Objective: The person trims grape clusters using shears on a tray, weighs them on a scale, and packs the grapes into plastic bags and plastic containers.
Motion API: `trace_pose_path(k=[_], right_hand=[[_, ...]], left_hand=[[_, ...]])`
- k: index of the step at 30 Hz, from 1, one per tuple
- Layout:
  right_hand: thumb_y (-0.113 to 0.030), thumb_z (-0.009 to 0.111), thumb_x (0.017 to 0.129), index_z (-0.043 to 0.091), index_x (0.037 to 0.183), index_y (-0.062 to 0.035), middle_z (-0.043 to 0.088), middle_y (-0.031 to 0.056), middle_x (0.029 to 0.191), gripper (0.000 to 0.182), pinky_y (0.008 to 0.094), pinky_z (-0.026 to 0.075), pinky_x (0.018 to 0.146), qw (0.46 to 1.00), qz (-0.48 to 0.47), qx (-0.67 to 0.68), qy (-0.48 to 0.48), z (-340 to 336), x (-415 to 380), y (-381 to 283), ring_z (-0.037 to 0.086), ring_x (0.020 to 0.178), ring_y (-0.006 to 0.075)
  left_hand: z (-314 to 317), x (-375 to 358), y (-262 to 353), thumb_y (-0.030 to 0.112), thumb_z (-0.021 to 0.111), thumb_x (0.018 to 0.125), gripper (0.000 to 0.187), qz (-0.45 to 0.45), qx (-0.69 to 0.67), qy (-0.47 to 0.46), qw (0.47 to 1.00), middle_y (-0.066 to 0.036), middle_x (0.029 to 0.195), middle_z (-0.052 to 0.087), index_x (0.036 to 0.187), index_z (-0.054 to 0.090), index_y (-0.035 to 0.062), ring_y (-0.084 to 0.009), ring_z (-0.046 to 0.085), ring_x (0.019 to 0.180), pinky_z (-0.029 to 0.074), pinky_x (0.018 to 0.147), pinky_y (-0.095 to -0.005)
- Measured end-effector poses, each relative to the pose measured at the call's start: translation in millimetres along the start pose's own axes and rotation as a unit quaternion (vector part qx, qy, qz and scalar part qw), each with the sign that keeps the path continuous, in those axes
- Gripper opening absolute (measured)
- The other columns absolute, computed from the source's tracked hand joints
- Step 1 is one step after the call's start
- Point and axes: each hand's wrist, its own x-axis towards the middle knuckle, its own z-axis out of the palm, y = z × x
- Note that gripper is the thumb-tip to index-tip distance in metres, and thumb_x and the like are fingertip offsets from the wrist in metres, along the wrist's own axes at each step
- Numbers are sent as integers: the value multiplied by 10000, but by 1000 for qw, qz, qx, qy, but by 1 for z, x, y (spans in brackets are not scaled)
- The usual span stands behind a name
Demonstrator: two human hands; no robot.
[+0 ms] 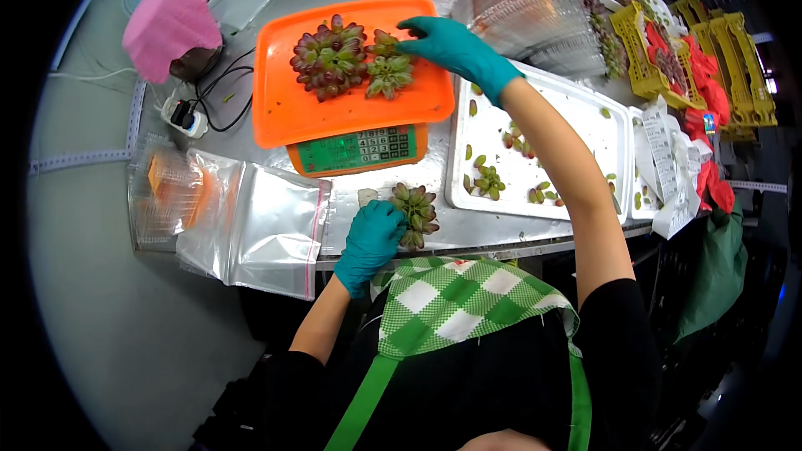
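Observation:
My gloved left hand (373, 235) is at the table's front edge, its fingers closed on the side of a succulent rosette (415, 215) with green and reddish leaves. My gloved right hand (455, 46) reaches over the orange tray (276, 121). Its thumb and forefinger are apart, right beside a small succulent (385, 43). Also in the tray lie a larger purple-green succulent (329, 58) and a green one (389, 75). Under the tray stands an orange scale (359, 150) with a lit green display; its digits are too small to read.
Loose leaves and small cuttings lie in a white foam tray (468, 196) at the right. Clear plastic bags (276, 221) lie front left. Stacked clear clamshell packs (526, 8) stand behind. A plug adapter (184, 119) with black cable, a pink cloth-covered object (171, 29) and yellow crates (652, 58) surround the work area.

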Motion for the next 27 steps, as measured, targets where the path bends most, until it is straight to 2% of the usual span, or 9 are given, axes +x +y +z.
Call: trace_pose_path(k=[4, 10, 16, 19, 20, 23, 24, 25, 27], right_hand=[[-381, 635, 699, 561, 1070, -38, 598, 157, 980, 511, 326, 448, 784, 994, 16, -86, -72, 6, 17, -17, 575, 904, 263], [-367, 659, 663, 633, 910, -76, 626, 104, 871, 382, 350, 463, 722, 993, 30, -67, -97, 13, 38, -5, 596, 791, 252], [-364, 657, 671, 637, 846, -28, 626, 123, 809, 379, 319, 468, 683, 999, 29, 5, -28, -6, 14, 13, 598, 727, 230], [-373, 658, 675, 623, 868, -5, 623, 129, 803, 417, 322, 458, 687, 994, 68, 91, 3, -22, -20, 26, 598, 750, 216], [-396, 654, 679, 612, 899, -6, 621, 122, 798, 450, 321, 448, 690, 995, 98, 24, -3, -29, -37, 26, 594, 753, 212], [-448, 635, 696, 607, 900, -16, 615, 115, 769, 479, 295, 443, 663, 987, 141, 53, -57, -37, -90, 51, 588, 700, 192], [-453, 632, 706, 609, 847, -26, 603, 86, 676, 450, 281, 436, 631, 979, 189, -13, -76, -34, -107, 60, 577, 650, 155], [-448, 619, 722, 608, 811, -36, 576, 57, 583, 422, 273, 422, 607, 938, 319, 56, -127, -41, -126, 47, 569, 609, 128], [-384, 617, 752, 640, 856, -33, 608, 53, 644, 367, 267, 438, 595, 946, 292, 56, -129, -30, -162, 79, 560, 601, 117]], left_hand=[[-6, 0, 5, 119, 597, 693, 157, -5, 7, 11, 1000, -73, 769, 502, 847, 575, 94, -267, 486, 748, 409, 648, -373], [-7, -5, 0, 149, 608, 695, 228, -22, 28, -13, 999, -66, 781, 501, 920, 593, 121, -257, 488, 754, 408, 654, -365], [-5, 0, 1, 170, 620, 691, 201, -13, 43, -22, 999, -66, 787, 501, 883, 609, 110, -258, 490, 751, 409, 645, -372], [-3, 0, 1, 173, 623, 693, 191, -16, 40, -18, 999, -68, 785, 501, 870, 608, 104, -261, 492, 743, 408, 637, -373], [-2, 0, 0, 173, 622, 695, 186, -18, 35, -15, 999, -69, 782, 501, 866, 608, 102, -262, 492, 739, 408, 634, -374], [-1, 1, -3, 154, 617, 706, 163, -27, 19, 2, 999, -72, 767, 499, 859, 607, 96, -266, 492, 722, 409, 623, -372], [-1, 1, -5, 149, 616, 707, 161, -34, 12, 8, 999, -71, 764, 499, 859, 607, 96, -267, 492, 720, 410, 622, -372], [-2, 0, -6, 143, 616, 708, 158, -40, 5, 14, 999, -71, 760, 499, 859, 607, 95, -267, 491, 718, 410, 620, -371], [-4, 0, -7, 135, 617, 704, 180, -34, 0, 39, 999, -64, 753, 501, 879, 601, 98, -264, 492, 721, 411, 612, -370]])
